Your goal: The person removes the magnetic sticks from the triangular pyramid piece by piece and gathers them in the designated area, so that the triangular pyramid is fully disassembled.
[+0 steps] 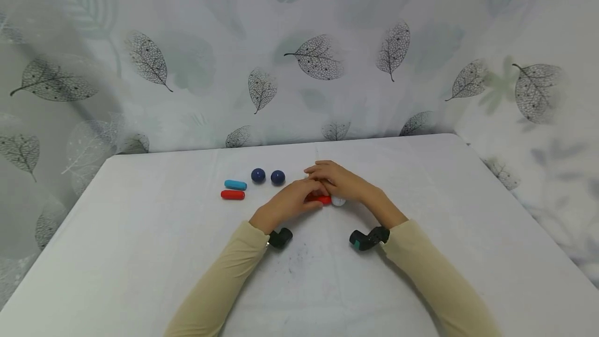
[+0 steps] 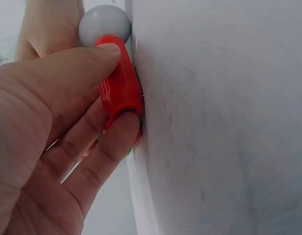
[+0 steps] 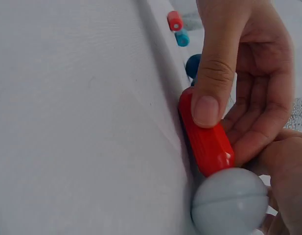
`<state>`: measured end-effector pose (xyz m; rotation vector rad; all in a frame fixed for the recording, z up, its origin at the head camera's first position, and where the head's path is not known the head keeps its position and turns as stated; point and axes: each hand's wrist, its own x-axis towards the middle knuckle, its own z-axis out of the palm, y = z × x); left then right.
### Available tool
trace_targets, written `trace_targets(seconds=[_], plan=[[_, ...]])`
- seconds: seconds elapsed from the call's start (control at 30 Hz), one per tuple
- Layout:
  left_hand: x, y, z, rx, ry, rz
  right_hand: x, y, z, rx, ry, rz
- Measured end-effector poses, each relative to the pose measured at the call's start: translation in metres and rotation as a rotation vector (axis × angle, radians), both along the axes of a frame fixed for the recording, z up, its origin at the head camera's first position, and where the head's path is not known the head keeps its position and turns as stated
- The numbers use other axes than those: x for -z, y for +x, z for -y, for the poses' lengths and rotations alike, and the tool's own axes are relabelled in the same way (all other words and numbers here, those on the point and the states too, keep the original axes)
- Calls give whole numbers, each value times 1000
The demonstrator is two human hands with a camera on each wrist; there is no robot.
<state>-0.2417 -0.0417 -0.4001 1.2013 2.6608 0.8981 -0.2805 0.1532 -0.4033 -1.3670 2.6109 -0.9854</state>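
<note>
My left hand (image 1: 297,196) pinches a red rod (image 2: 122,81) with ribbed sides, its thumb lying along the rod in both wrist views. At the rod's end, on the right in the head view, sits a light grey-white ball (image 3: 231,203) with a seam round it. My right hand (image 1: 343,180) reaches in from the right, behind the ball, its fingers overlapping the left hand's fingertips. What the right fingers hold, if anything, I cannot tell. A sliver of green (image 2: 128,152) shows behind the left fingertips in the left wrist view.
To the left on the white table (image 1: 140,233) lie a blue rod (image 1: 235,185) and another red rod (image 1: 232,195). Two dark blue balls, one farther left (image 1: 258,175) and one nearer the hands (image 1: 278,177), rest beside them. A leaf-patterned cloth (image 1: 196,103) hangs behind the table.
</note>
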Motion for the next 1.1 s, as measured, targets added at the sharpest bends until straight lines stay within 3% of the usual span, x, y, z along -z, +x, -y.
trace_targets(seconds=[0.13, 0.33, 0.47, 0.67, 0.83, 1.1], plan=[[1, -1, 1, -7, -9, -7, -6, 7, -8, 34, -33, -4], [-4, 0, 1, -24, -44, -4, -5, 18, -24, 67, -106, 111], [-5, 2, 0, -50, -71, -17, 2, 20, -34, 34, -150, 148], [4, 5, 0, -107, -74, -14, 20, 24, -39, -10, -163, 120], [8, 4, 1, -87, -32, -28, 27, 25, -38, 22, -177, 96], [8, 0, 5, 4, 40, 38, 29, 24, -40, 52, -182, 65]])
